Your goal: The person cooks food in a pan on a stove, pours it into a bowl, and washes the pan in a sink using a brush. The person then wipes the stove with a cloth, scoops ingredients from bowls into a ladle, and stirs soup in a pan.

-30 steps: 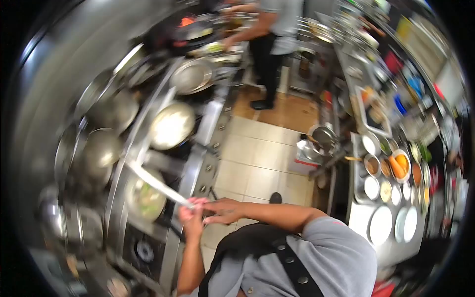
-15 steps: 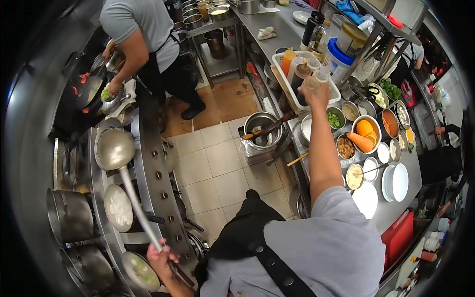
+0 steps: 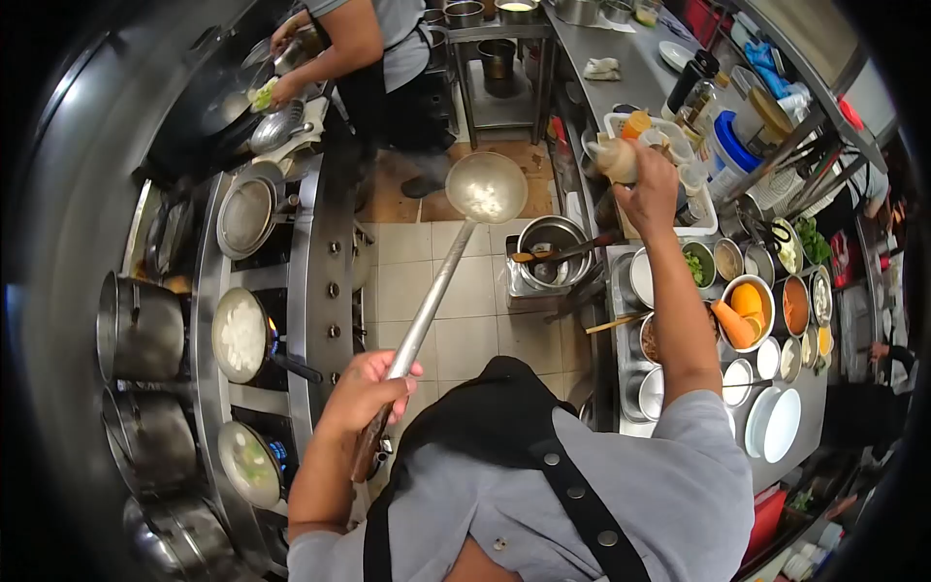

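My left hand (image 3: 370,388) is wrapped round the handle of a long metal ladle (image 3: 427,308), near its dark wooden end. The ladle's wide round bowl reaches out over the floor, and bright patches show in it. With my right hand (image 3: 648,192) I grip a squeeze bottle (image 3: 615,160), tilted to the left above the left side of a white plastic basket (image 3: 694,231). Several other sauce bottles stand in that basket, among them one with orange sauce (image 3: 635,124). The bottle's contents look pale brown; its tip is hard to make out.
On the left stove, a pan with white pieces (image 3: 242,335) and a pan with green pieces (image 3: 250,466) sit over burners. Steel pots (image 3: 145,325) line the wall. A co-worker (image 3: 349,48) stands ahead at a wok. Ingredient bowls (image 3: 747,315) fill the right counter.
The ladle has swung from over the stove to the right, above the floor. My right hand has lifted a bottle from the basket and tilted it leftward. The view has turned left.
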`<act>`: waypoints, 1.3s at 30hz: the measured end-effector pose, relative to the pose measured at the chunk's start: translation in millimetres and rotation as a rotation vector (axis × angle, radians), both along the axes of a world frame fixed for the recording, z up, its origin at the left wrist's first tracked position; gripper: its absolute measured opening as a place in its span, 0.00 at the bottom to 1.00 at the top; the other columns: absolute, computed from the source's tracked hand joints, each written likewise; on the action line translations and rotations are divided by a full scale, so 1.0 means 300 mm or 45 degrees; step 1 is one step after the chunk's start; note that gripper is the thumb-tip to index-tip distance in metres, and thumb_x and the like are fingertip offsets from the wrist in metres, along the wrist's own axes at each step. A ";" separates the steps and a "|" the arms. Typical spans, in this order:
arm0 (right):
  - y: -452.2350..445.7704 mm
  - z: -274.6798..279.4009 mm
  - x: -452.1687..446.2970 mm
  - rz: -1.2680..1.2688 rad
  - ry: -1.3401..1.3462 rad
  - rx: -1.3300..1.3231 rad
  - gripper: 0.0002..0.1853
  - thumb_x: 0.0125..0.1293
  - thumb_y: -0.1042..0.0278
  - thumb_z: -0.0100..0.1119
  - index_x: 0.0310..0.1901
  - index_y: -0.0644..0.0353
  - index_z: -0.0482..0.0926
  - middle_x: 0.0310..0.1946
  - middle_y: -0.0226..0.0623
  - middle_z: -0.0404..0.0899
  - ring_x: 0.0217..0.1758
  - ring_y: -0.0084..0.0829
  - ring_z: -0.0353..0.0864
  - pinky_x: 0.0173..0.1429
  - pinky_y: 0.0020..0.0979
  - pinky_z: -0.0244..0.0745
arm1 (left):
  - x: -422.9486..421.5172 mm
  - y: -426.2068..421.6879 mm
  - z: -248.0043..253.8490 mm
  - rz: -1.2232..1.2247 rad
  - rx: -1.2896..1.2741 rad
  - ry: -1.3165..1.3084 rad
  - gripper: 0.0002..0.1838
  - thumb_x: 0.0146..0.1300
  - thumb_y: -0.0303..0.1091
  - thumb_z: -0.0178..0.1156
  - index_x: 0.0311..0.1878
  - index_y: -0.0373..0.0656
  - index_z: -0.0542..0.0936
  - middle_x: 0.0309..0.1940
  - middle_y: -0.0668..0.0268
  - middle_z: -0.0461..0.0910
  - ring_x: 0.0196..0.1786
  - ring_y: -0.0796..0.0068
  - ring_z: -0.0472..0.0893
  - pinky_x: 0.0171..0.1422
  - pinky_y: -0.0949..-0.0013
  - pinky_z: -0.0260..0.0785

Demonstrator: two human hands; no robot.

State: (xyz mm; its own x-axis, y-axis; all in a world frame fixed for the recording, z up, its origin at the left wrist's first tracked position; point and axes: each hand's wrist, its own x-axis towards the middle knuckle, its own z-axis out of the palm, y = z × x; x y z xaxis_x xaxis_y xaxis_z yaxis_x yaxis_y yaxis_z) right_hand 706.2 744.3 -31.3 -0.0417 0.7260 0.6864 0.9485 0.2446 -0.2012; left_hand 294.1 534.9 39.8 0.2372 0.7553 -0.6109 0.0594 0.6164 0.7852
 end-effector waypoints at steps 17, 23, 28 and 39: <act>0.082 -0.045 -0.156 0.261 -1.028 -0.341 0.20 0.56 0.69 0.53 0.53 0.47 0.75 0.35 0.35 0.75 0.46 0.35 0.74 0.53 0.37 0.63 | 0.078 0.037 -0.032 -0.076 -0.045 -0.162 0.10 0.56 0.25 0.58 0.42 0.33 0.74 0.18 0.69 0.73 0.16 0.83 0.71 0.18 0.78 0.65; 0.044 -0.019 -0.097 0.290 -0.774 -0.427 0.25 0.49 0.75 0.56 0.52 0.48 0.75 0.35 0.37 0.75 0.45 0.39 0.74 0.52 0.38 0.64 | 0.090 0.063 -0.041 -0.190 -0.002 -0.137 0.11 0.56 0.27 0.59 0.42 0.33 0.75 0.16 0.69 0.72 0.15 0.82 0.71 0.18 0.78 0.64; 0.000 0.018 -0.037 0.142 -0.294 -0.644 0.40 0.36 0.72 0.73 0.59 0.49 0.72 0.55 0.42 0.76 0.57 0.46 0.74 0.61 0.41 0.67 | 0.081 0.083 -0.023 -0.200 0.042 -0.270 0.12 0.57 0.30 0.60 0.42 0.35 0.76 0.17 0.69 0.72 0.16 0.83 0.71 0.19 0.77 0.64; 0.136 -0.321 0.431 0.211 0.567 -0.448 0.24 0.45 0.77 0.71 0.48 0.70 0.78 0.47 0.42 0.80 0.50 0.33 0.78 0.59 0.34 0.71 | -0.198 -0.247 0.029 0.090 0.226 -0.469 0.12 0.56 0.30 0.60 0.42 0.35 0.75 0.19 0.70 0.73 0.19 0.84 0.72 0.21 0.79 0.64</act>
State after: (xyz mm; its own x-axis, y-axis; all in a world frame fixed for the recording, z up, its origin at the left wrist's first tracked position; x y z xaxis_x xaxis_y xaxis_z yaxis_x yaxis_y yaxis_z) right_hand 835.5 785.2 -127.6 0.0630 0.9217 0.3827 0.7090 0.2286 -0.6671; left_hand 234.6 460.9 48.5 0.3592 0.8636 -0.3538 -0.2831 0.4621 0.8404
